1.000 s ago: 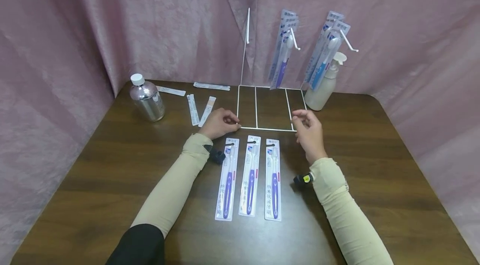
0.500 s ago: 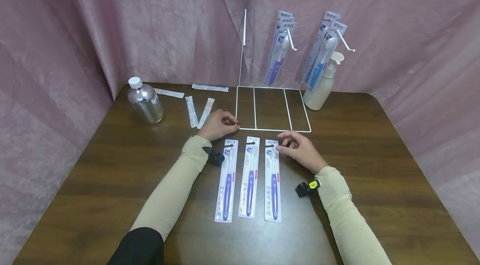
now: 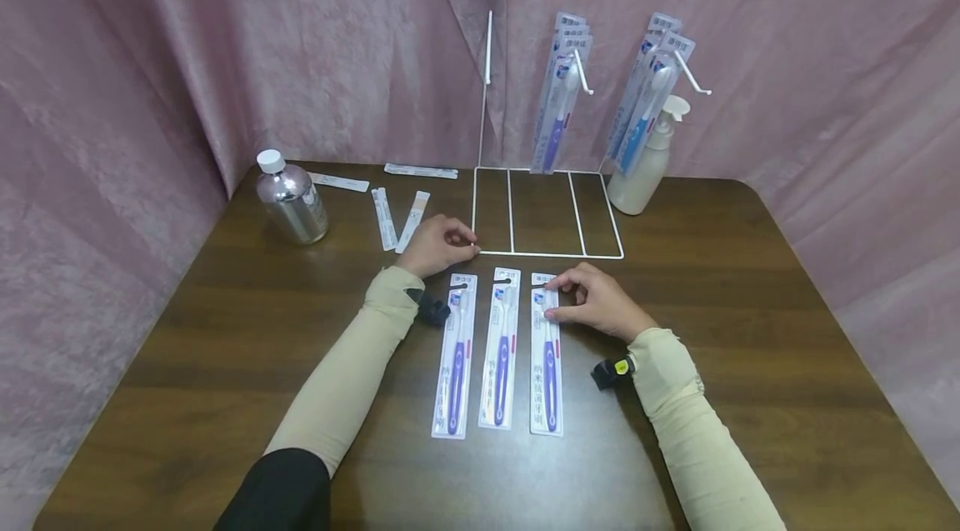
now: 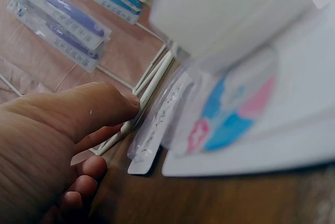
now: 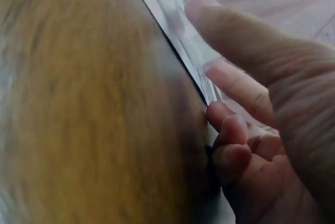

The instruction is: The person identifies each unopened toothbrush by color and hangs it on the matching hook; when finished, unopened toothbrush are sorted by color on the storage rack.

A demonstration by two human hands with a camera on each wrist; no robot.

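In the head view, my left hand (image 3: 437, 246) pinches the front left corner of a white wire display rack (image 3: 551, 254); in the left wrist view its thumb (image 4: 112, 103) lies on the wire. Three packaged toothbrushes with purple handles lie side by side in front of the rack: a left pack (image 3: 454, 356), a middle pack (image 3: 500, 348) and a right pack (image 3: 546, 373). My right hand (image 3: 596, 303) is at the right pack's upper end, thumb and index fingertips touching its face. In the right wrist view the other fingers (image 5: 230, 130) curl beside the pack's edge.
Purple toothbrush packs (image 3: 558, 97) hang on the rack's middle hook and blue ones (image 3: 647, 97) on its right hook. The left hook (image 3: 489, 47) is bare. A pump bottle (image 3: 645, 164) stands at right, a silver bottle (image 3: 294, 202) at left, near several thin paper strips (image 3: 384, 218).
My right hand has come from the rack's front right corner down and left onto the right toothbrush pack. The left hand has stayed on the rack.
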